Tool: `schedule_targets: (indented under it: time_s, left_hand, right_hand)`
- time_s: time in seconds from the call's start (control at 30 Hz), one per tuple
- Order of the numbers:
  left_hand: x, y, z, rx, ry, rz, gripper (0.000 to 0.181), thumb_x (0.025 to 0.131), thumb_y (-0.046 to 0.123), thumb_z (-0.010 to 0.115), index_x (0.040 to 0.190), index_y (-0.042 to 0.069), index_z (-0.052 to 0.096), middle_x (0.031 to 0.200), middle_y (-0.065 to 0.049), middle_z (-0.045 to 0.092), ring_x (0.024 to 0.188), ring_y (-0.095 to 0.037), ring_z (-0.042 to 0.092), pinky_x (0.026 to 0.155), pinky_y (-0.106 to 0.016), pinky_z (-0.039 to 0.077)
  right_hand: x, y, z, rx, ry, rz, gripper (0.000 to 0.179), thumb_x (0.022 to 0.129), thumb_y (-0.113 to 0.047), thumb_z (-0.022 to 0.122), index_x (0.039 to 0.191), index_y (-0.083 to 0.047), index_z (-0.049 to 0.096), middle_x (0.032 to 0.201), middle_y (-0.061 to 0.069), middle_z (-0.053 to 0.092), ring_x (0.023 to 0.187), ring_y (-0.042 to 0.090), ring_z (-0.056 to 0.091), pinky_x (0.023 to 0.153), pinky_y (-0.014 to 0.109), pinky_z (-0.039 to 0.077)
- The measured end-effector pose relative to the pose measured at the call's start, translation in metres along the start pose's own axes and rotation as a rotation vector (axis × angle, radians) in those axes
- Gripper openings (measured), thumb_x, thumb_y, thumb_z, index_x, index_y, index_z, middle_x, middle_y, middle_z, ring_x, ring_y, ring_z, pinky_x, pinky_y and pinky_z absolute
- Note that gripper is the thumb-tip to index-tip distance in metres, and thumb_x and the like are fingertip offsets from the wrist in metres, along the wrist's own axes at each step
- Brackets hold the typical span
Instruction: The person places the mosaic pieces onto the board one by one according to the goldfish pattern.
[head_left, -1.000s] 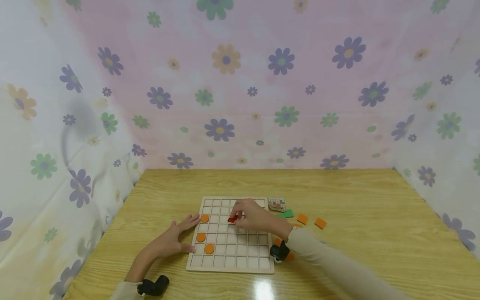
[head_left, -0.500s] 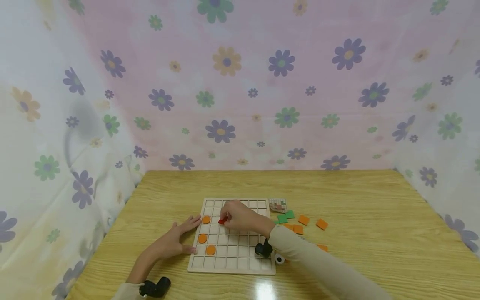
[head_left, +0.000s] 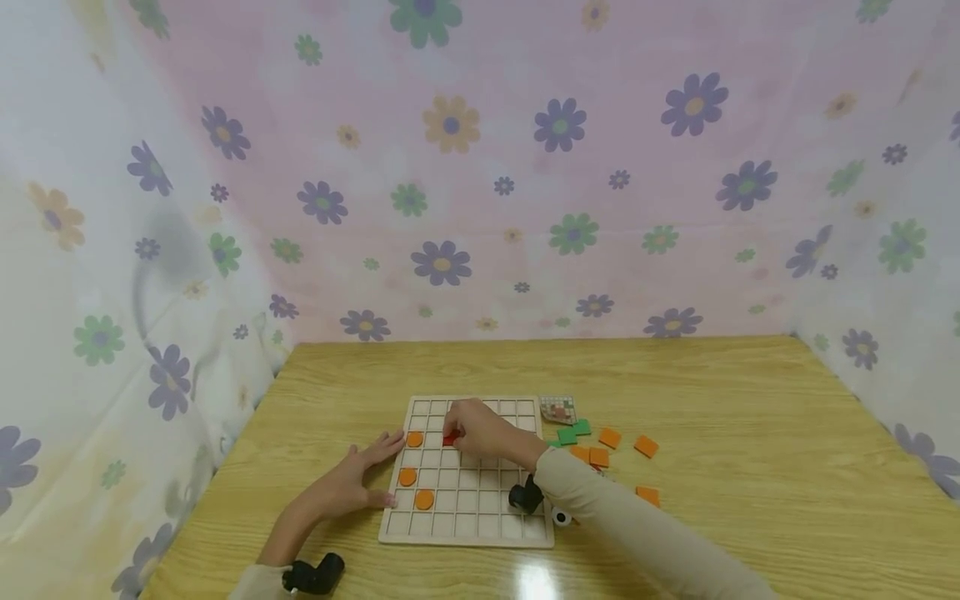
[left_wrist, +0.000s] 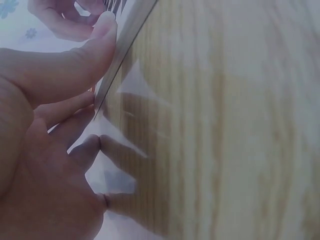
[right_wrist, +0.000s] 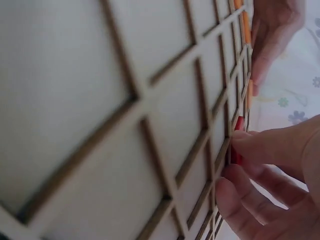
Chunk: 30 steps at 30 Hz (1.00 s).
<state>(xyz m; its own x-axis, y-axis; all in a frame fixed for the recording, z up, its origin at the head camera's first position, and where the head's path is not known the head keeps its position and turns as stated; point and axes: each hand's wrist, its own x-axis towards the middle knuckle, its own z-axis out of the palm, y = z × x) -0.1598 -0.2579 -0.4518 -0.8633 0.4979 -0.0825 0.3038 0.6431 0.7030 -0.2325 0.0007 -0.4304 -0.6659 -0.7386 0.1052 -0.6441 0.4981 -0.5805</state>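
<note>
A pale wooden grid board point(head_left: 477, 529) lies on the table. My right hand point(head_left: 483, 429) is over its upper left part and pinches a red square tile point(head_left: 449, 439) between thumb and fingers. In the right wrist view the red tile point(right_wrist: 236, 154) stands close at the grid cells, partly hidden by the thumb. My left hand point(head_left: 337, 483) rests along the board's left edge, fingers spread and thumb on the rim. The left wrist view shows the thumb point(left_wrist: 100, 40) at that edge. Three orange discs point(head_left: 423, 499) sit in cells on the board's left side.
Right of the board are a small printed grid card point(head_left: 558, 408), green square tiles point(head_left: 567, 436) and several orange square tiles point(head_left: 647, 446). A small white ring with a dark centre point(head_left: 561, 517) lies by the right forearm. Flowered cloth point(head_left: 510, 250) walls the table.
My right hand has carried the red tile left across the board, then eased it back slightly, and the tile looks flatter. My left hand has stayed at the board's edge.
</note>
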Motion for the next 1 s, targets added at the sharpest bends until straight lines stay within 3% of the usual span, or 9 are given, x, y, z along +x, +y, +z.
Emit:
schedule_targets:
  time_s: [0.63, 1.0]
  left_hand:
    - [0.001, 0.0, 0.0, 0.02, 0.006, -0.017, 0.086, 0.078, 0.028, 0.077, 0.149, 0.011, 0.031, 0.155, -0.009, 0.021, 0.142, -0.035, 0.009, 0.106, -0.066, -0.005]
    - [0.0, -0.001, -0.001, 0.01, 0.006, -0.004, 0.086, 0.078, 0.028, 0.077, 0.149, 0.01, 0.03, 0.155, -0.009, 0.021, 0.142, -0.035, 0.009, 0.106, -0.065, -0.006]
  right_hand:
    - [-0.008, 0.002, -0.004, -0.029, 0.008, -0.018, 0.018, 0.082, 0.005, 0.063, 0.092, -0.007, 0.073, 0.092, 0.003, 0.064, 0.074, 0.01, 0.053, 0.065, 0.022, 0.047]
    - [-0.035, 0.016, -0.02, 0.02, 0.054, -0.062, 0.015, 0.084, 0.002, 0.06, 0.093, -0.005, 0.071, 0.092, 0.006, 0.064, 0.075, 0.014, 0.058, 0.066, 0.026, 0.05]
